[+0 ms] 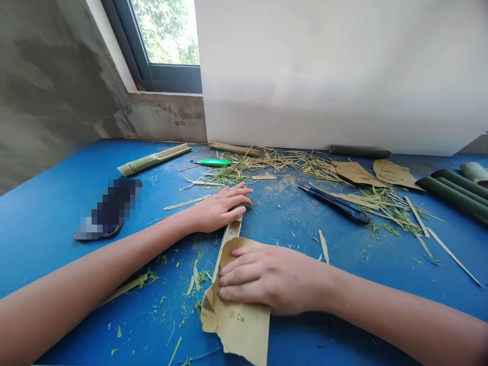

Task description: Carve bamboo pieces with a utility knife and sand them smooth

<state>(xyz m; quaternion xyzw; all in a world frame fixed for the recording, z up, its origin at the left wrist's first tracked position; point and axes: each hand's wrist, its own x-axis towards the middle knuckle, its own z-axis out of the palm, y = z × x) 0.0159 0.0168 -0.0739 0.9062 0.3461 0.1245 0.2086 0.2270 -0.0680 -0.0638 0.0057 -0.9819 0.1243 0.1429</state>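
Observation:
A narrow split bamboo piece [231,232] lies on the blue table, pointing away from me with its hollow side up. My left hand [223,206] holds its far end down against the table, fingers reaching over it and hiding that end. Nearer to me, my right hand [263,279] grips a torn sheet of sandpaper [246,325], whose printed tan backing faces up. The sheet is draped over the bamboo's near part and covers most of it. My right fingers are bent and press the paper onto the bamboo.
Beyond my hands lie a green cutter [213,162], a half bamboo tube [154,158] and heaped shavings [290,160]. A blue-black utility knife [335,203] sits at right, near more sandpaper [358,173] and green bamboo tubes [453,195]. A blurred dark object [114,208] lies left.

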